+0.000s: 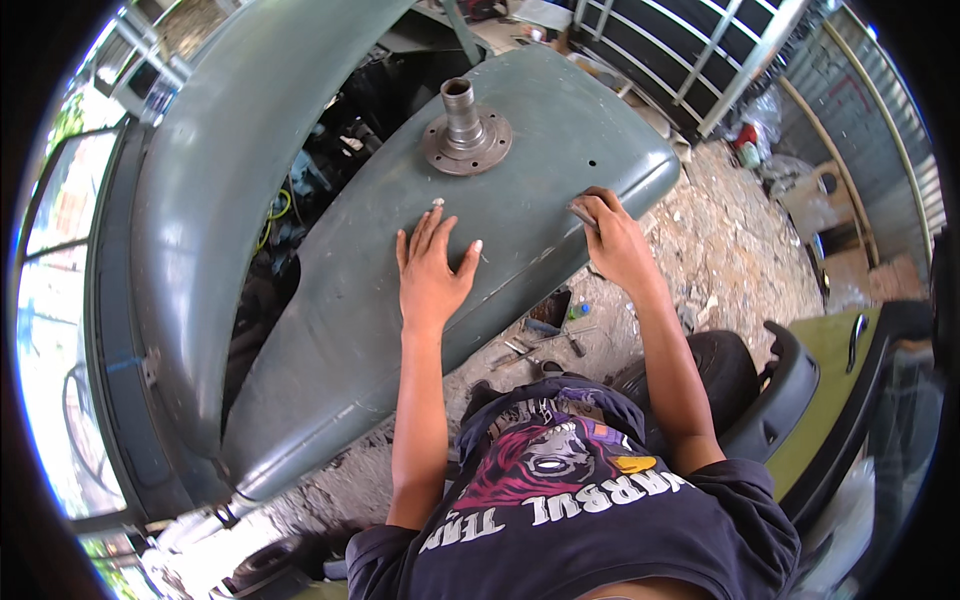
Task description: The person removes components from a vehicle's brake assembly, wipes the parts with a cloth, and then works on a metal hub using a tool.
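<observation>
A grey-green vehicle fender [350,270] stretches out in front of me. My left hand [433,268] lies on its top with the fingers spread. Just past those fingertips is a small whitish lump [438,203]. Close to the fender's right edge, my right hand [612,235] is closed around a small grey flat-looking piece [583,213]; the fingers cover most of it, so its kind is unclear. Farther back on the fender, a bare-metal flanged spindle [464,135] stands upright on its round, holed flange, apart from both hands.
A raised hood [225,170] and the dark engine bay are at left. Tools [520,350] and a small bottle [578,311] lie on the ground below the fender. A tire [715,370] and a green door panel [830,390] are at right. A white metal rack [690,50] stands behind.
</observation>
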